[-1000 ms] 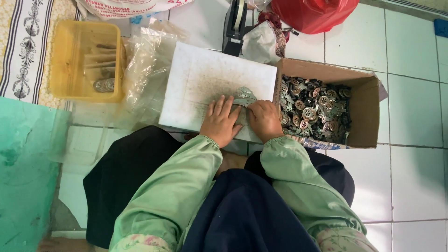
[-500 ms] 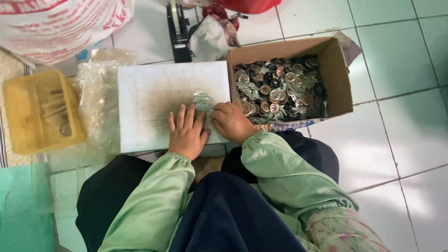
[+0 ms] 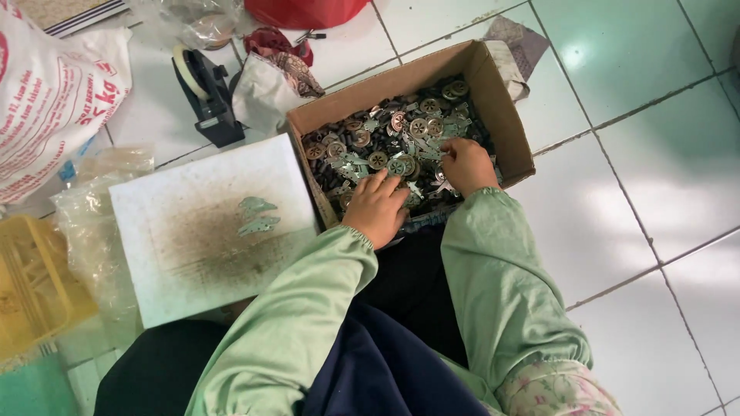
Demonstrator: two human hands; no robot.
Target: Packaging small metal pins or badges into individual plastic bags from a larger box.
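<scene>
Cardboard box (image 3: 505, 127) on the tiled floor (image 3: 655, 154) is heaped with small metal parts (image 3: 393, 135), round toothed discs mixed with flat grey-green plates, and both hands are down in that heap at its near side. The left hand (image 3: 378, 208) lies palm-down with its fingers spread over the parts, touching them, but whether it has closed on any single piece cannot be told. The right hand (image 3: 465, 164) is curled, its fingers bent in among the parts as if pinching something; what sits inside that grip is hidden. Just left of the box lies a white board (image 3: 177, 239), darkened with grime in the middle, and on it rest only two flat plates (image 3: 257, 216), close together and apart from the hands. Judging by that, the picking-out is near its start: a couple of pieces laid out, a nearly full box left. A yellow crate (image 3: 35, 285), clear plastic bags (image 3: 96, 231), a tape dispenser (image 3: 208, 85) and a printed white sack (image 3: 54, 92) lie around the board.
</scene>
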